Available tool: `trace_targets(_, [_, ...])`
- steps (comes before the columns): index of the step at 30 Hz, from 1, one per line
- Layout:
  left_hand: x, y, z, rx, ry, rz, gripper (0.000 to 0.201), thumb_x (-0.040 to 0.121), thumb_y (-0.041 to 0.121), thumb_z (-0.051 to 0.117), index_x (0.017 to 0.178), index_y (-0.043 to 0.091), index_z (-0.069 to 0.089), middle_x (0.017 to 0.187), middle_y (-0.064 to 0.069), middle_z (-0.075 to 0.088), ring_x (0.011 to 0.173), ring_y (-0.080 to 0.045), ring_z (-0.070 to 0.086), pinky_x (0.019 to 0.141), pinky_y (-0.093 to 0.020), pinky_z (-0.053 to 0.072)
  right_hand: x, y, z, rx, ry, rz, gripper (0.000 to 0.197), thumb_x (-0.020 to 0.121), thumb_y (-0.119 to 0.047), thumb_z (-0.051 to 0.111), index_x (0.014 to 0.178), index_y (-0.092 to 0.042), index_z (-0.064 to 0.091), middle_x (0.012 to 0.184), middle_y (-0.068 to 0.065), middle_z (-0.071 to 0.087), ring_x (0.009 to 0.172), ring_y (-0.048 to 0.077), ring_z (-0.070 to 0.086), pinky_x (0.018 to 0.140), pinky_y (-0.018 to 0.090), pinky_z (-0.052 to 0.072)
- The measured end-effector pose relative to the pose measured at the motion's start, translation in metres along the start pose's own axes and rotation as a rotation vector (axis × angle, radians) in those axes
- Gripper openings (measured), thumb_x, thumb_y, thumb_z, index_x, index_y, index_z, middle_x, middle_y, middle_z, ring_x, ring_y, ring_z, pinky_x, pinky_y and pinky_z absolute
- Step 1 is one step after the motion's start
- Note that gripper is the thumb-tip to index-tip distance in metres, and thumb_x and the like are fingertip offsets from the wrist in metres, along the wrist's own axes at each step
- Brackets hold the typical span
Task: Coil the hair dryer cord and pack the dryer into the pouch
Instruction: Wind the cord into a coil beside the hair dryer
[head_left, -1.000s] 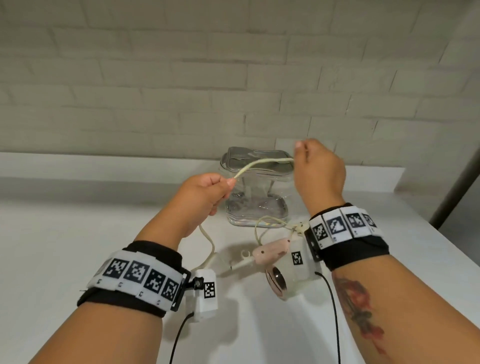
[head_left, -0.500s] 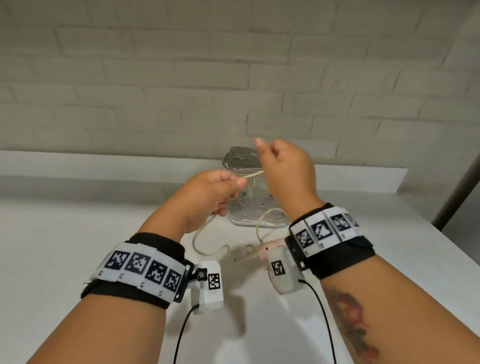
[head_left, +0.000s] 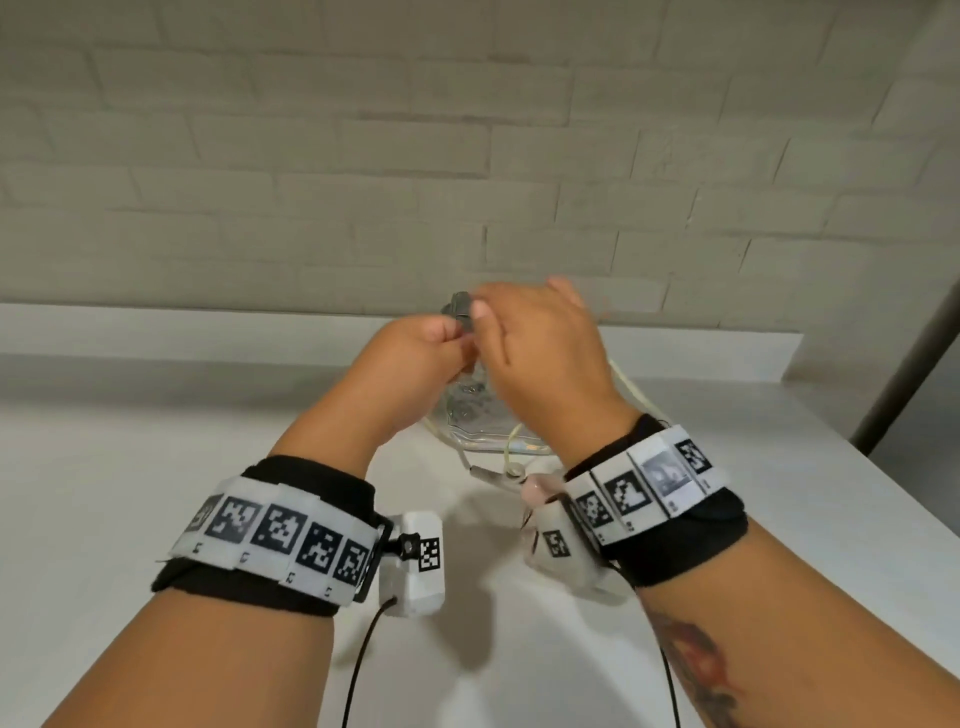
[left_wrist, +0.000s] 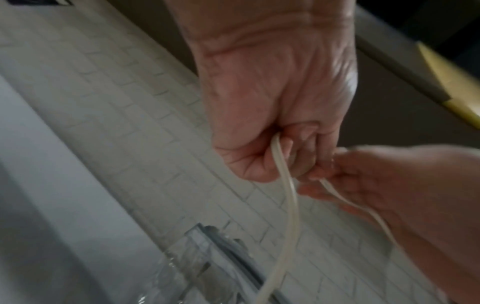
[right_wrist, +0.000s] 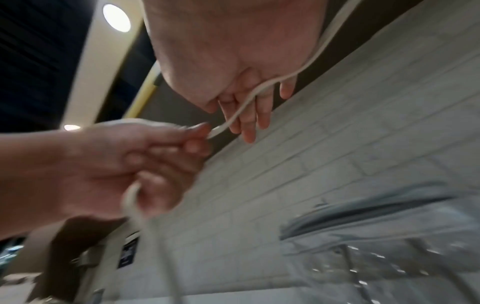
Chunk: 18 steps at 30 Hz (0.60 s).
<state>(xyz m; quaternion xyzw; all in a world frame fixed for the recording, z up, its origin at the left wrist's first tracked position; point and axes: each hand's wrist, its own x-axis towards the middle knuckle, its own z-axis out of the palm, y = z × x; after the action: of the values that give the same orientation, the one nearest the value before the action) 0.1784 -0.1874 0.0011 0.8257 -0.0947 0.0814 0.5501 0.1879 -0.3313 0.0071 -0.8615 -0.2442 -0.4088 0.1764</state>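
My left hand (head_left: 415, 358) is curled in a fist round the cream cord (left_wrist: 291, 205), which hangs from it in the left wrist view; its fingertips (right_wrist: 200, 133) pinch the strand. My right hand (head_left: 540, 348) meets it above the clear pouch (head_left: 467, 415). The right fingers (right_wrist: 249, 123) point down fairly straight, and the cord (right_wrist: 262, 88) lies across the palm and runs off past the wrist. A loop of cord (head_left: 631, 392) shows beside the right wrist. The pink hair dryer (head_left: 540, 488) lies on the white counter (head_left: 156, 441), mostly hidden by the right wrist.
The pouch with its grey zipper rim (right_wrist: 363, 214) stands near the raised back ledge (head_left: 208, 332) under a white brick wall. The counter's right edge (head_left: 883, 478) drops off beside a dark pole (head_left: 914, 353).
The right hand has swung left with the cord until it meets the left hand in front of the pouch. The stretch of cord between the hands has closed up.
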Motion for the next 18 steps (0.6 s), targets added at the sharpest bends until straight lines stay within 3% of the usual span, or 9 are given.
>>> trace_targets(3, [-0.002,0.012,0.000,-0.030,0.002,0.030,0.032,0.083,0.024,0.051,0.054,0.028,0.062,0.044,0.014,0.045,0.048,-0.011,0.037,0.057,-0.030,0.035,0.003,-0.017,0.004,0.026,-0.020,0.054,0.051,0.095,-0.045,0.023,0.082,-0.015,0.062,0.068,0.003,0.065,0.064,0.027,0.059,0.058,0.035,0.045])
trace_targets(7, [-0.016,0.006,0.001,-0.407,-0.179,-0.004,0.024,0.092,0.014,0.056,0.068,0.012,0.054,0.039,0.009,0.044,0.034,-0.003,0.031,0.053,-0.029,0.037,0.018,-0.010,-0.003,0.339,0.076,0.340,0.054,0.096,-0.050,0.036,0.074,-0.007,0.060,0.066,0.007,0.063,0.065,0.027,0.057,0.060,0.036,0.044])
trace_targets(9, [-0.024,-0.004,0.005,-0.447,-0.325,-0.034,0.024,0.090,0.017,0.058,0.069,0.011,0.052,0.039,0.006,0.046,0.032,-0.003,0.032,0.058,-0.030,0.044,0.028,-0.004,-0.006,0.463,0.161,0.445,0.055,0.095,-0.050,0.042,0.076,-0.002,0.060,0.060,0.003,0.057,0.059,0.021,0.052,0.059,0.036,0.043])
trace_targets(12, [-0.030,-0.013,0.011,-0.480,-0.543,-0.017,0.034,0.091,0.029,0.055,0.061,0.013,0.059,0.038,0.008,0.035,0.034,-0.007,0.031,0.065,-0.029,0.052,0.038,0.015,-0.003,0.548,0.233,0.581,0.059,0.092,-0.055,0.044,0.079,0.000,0.060,0.054,-0.004,0.045,0.057,0.018,0.045,0.060,0.038,0.045])
trace_targets(15, [-0.030,-0.007,0.017,-0.639,-0.545,0.030,0.042,0.093,0.035,0.046,0.065,0.013,0.068,0.036,0.009,0.034,0.031,-0.005,0.031,0.059,-0.026,0.050,0.035,0.037,0.005,0.546,0.167,0.684,0.065,0.091,-0.060,0.041,0.082,0.001,0.061,0.060,0.001,0.053,0.064,0.025,0.052,0.068,0.041,0.048])
trace_targets(18, [-0.024,0.005,0.021,-0.782,-0.452,0.104,0.043,0.092,0.041,0.043,0.098,0.013,0.074,0.040,0.010,0.036,0.033,-0.001,0.029,0.052,-0.022,0.047,0.015,0.045,0.019,0.518,-0.024,0.638,0.064,0.090,-0.064,0.035,0.079,-0.007,0.062,0.071,0.005,0.064,0.070,0.026,0.060,0.069,0.040,0.049])
